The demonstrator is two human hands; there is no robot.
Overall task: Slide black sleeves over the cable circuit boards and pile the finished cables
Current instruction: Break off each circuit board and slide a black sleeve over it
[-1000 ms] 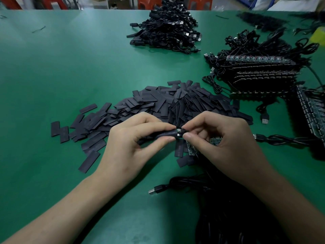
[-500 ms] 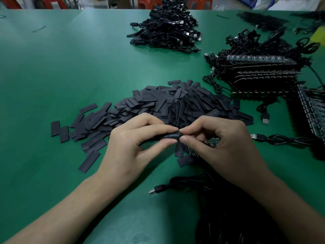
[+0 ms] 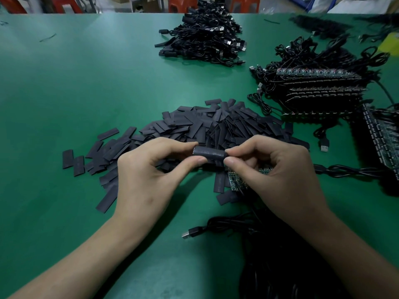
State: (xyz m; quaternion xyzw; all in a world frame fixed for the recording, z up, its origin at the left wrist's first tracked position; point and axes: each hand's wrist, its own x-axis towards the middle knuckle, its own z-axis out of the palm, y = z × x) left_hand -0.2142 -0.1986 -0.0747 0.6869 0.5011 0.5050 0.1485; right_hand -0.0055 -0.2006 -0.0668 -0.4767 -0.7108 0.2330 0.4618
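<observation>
While loose sleeves are waiting below the finished pile, left hand and right hand fingers are pinching one sleeve.

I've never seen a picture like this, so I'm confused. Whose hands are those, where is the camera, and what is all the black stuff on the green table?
There is no machine here, just a person's two bare hands. The camera sits on the person's head and looks down, so you see what they see. The left hand and the right hand each pinch one end of a black sleeve, which is a little tube. Behind it on the green table lies a heap of loose sleeves. To the right is a stack of circuit boards with cables attached. At the far side lies a pile of black cables. A USB plug lies close to the person.
</observation>
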